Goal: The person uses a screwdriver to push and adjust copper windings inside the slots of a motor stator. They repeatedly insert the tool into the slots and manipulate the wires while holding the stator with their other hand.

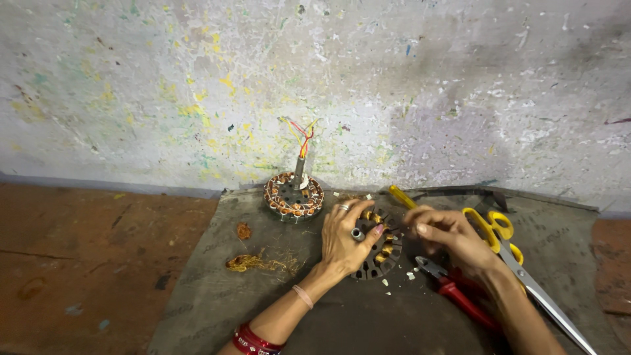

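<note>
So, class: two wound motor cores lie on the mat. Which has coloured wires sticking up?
The far core by the wall; the core under the left hand shows none.

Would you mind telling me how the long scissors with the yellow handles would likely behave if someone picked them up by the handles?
The scissors have long metal blades, so they would probably feel stiff and tip-heavy. Lying flat on the mat, they seem unlikely to roll. The blades look shut but might swing open when lifted.
</note>
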